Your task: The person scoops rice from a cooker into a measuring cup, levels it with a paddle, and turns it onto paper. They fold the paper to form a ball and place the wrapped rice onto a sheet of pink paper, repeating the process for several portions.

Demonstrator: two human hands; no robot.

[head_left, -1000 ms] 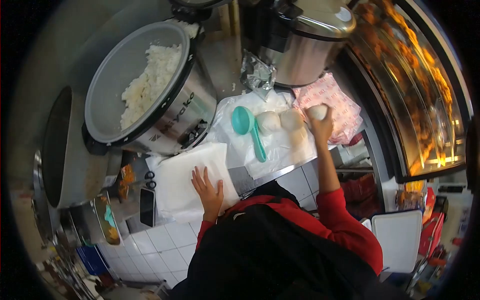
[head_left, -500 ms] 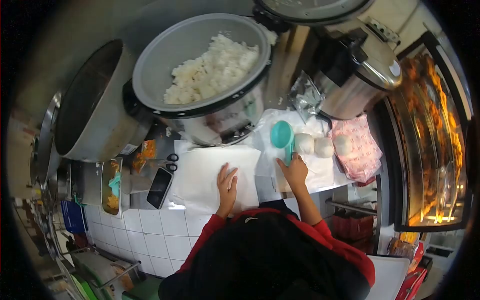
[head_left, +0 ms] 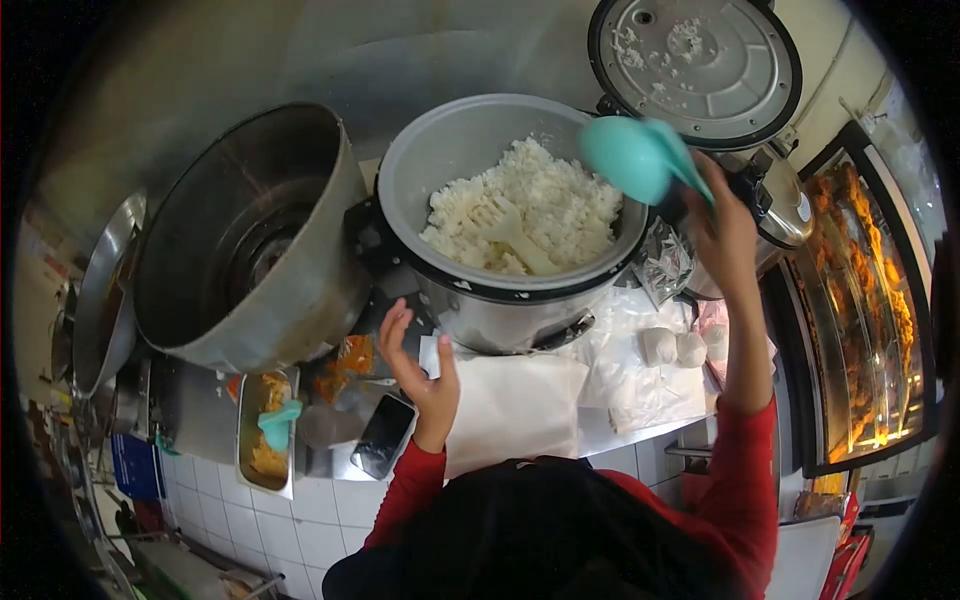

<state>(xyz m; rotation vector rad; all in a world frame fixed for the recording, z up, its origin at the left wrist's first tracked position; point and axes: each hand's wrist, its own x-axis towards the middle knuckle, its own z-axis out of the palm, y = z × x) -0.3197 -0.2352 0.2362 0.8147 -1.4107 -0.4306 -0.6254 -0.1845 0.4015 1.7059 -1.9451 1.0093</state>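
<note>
Held up by its handle at the right rim of the rice cooker (head_left: 497, 315) is a teal scoop (head_left: 628, 160), with my right hand (head_left: 724, 225) closed around it. The scoop is slightly blurred. Inside the cooker lies a heap of white rice (head_left: 585, 195), with a pale rice paddle (head_left: 515, 236) resting on it. My left hand (head_left: 420, 385) is raised in front of the cooker, fingers spread and holding nothing. It is nearest the left edge of a stack of white paper sheets (head_left: 515, 405). Several white-wrapped balls (head_left: 660, 346) sit on plastic to the right.
A big metal pot (head_left: 250, 300) stands left of the cooker. The cooker's lid (head_left: 700, 70) is raised behind. Along the front edge are a phone (head_left: 383, 436) and a metal tray (head_left: 264, 465) with another teal scoop. A lit food display case (head_left: 860, 310) borders the right side.
My right hand has lifted the teal scoop from beside the wrapped balls up to the cooker's rim. My left hand has risen off the paper. The view has shifted, showing more of the lid.
</note>
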